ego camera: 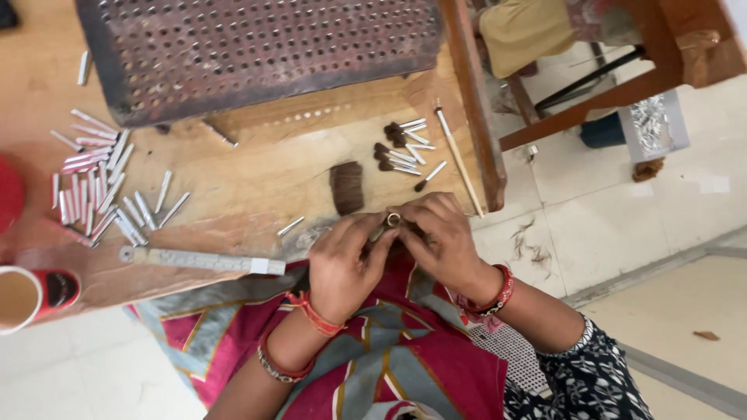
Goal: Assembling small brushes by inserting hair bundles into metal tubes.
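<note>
A perforated metal tray point(257, 54), a steel ruler point(202, 260), a red cup point(31, 294), scattered silver tubes point(101, 183).

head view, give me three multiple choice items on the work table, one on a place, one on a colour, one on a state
1. Where does the ruler lie?
A. along the near edge of the table
B. on the perforated plate
C. on the floor

2. What colour is the cup at the left?
A. blue
B. red
C. green

3. What are the hands doing?
A. resting flat on the table
B. both pinching one small ring
C. one lifts the thin stick

Answers:
1 A, it lies by the edge near the person.
2 B, its outside is red.
3 B, the left hand and right hand meet on the small ring.
</note>
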